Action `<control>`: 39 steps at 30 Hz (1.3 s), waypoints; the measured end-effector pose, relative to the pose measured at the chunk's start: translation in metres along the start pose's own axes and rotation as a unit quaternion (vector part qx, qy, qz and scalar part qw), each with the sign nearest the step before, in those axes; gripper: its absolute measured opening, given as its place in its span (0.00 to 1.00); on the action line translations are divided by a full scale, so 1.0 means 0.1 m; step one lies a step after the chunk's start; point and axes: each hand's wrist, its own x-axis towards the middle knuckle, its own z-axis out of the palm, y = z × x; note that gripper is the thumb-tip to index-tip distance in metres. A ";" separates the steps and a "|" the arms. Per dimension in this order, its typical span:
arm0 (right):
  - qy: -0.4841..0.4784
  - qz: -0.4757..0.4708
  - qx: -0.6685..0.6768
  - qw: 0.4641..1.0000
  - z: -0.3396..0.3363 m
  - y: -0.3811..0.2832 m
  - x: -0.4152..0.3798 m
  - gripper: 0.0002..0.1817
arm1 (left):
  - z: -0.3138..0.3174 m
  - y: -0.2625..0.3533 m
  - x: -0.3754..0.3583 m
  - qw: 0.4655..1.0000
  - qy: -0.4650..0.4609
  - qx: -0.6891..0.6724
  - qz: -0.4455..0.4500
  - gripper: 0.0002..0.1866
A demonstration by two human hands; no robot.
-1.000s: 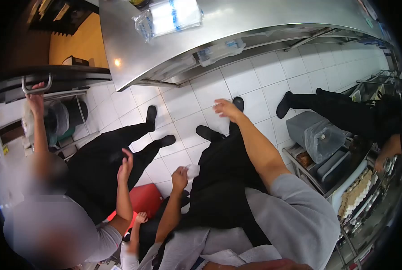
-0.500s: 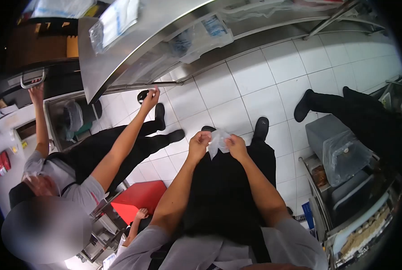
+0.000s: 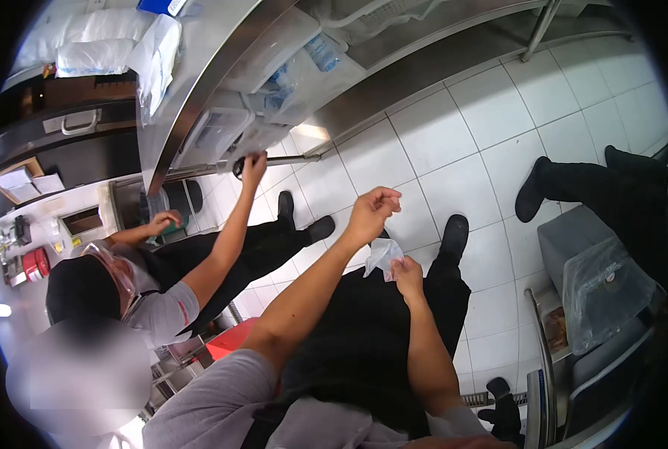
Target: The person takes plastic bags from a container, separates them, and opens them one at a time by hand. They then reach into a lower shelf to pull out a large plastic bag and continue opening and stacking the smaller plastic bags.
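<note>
My right hand [image 3: 407, 275] pinches a thin, crumpled piece of translucent plastic [image 3: 383, 258] by one edge. It hangs in front of my dark apron [image 3: 341, 322], and its exact kind is unclear. My left hand [image 3: 373, 215] is raised above and left of the plastic, apart from it, fingers loosely bent and spread with nothing in them. Both hands are in mid-air over the white tiled floor [image 3: 453, 179].
At upper left, a steel counter [image 3: 199, 45] has clear plastic bins [image 3: 214, 131] beneath it. A co-worker [image 3: 154, 288] stands on my left, one hand [image 3: 254, 170] near the counter's corner. On the right are a grey bin [image 3: 569, 232] with a plastic liner and another person's legs [image 3: 573, 183].
My left hand has let go of the plastic and moved up, away from it; my right hand keeps it. The view has shifted. The co-worker's far hand has left the white handle.
</note>
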 end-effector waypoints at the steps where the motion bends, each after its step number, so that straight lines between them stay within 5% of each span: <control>1: 0.000 0.001 0.029 1.000 0.01 -0.03 0.00 0.13 | 0.04 -0.08 -0.02 1.000 -0.006 0.000 -0.007 0.11; 4: -0.037 0.005 0.011 0.999 0.04 -0.18 0.00 0.08 | 0.15 -0.31 -0.05 0.999 -0.022 -0.029 -0.025 0.10; 8: -0.056 -0.025 0.003 0.998 0.05 -0.20 0.04 0.09 | 0.19 -0.57 -0.31 0.976 -0.077 0.205 -0.006 0.12; 11: 0.029 -0.113 -0.072 0.991 0.17 0.11 0.18 0.12 | 0.11 -1.00 -0.38 0.957 -0.084 0.277 0.020 0.18; 13: -0.009 -0.065 -0.127 0.990 -0.04 -0.39 -0.01 0.09 | 0.07 -1.13 -0.43 0.963 -0.102 0.249 -0.012 0.20; 15: 0.061 -0.155 -0.166 0.972 0.02 -0.04 0.12 0.09 | -0.02 -1.30 -0.51 0.944 -0.115 0.306 0.037 0.19; 18: -0.023 -0.078 -0.015 0.997 0.01 0.23 0.22 0.06 | -0.01 -1.31 -0.68 0.940 -0.031 0.336 0.054 0.09; 21: -0.013 -0.030 0.078 0.996 -0.04 -0.06 0.12 0.08 | 0.03 -1.32 -0.76 0.961 0.007 0.274 -0.043 0.12; 26: -0.031 0.019 0.064 0.997 -0.13 -0.06 0.13 0.08 | 0.09 -1.28 -0.82 0.956 0.000 0.276 -0.096 0.12; 30: -0.056 0.052 0.155 0.985 -0.14 -0.32 -0.09 0.08 | 0.11 -1.23 -0.99 0.965 0.055 0.255 -0.036 0.12; 39: -0.150 0.084 0.135 0.976 -0.28 -0.06 -0.24 0.09 | -0.13 -0.99 -1.30 0.949 -0.024 0.307 -0.072 0.13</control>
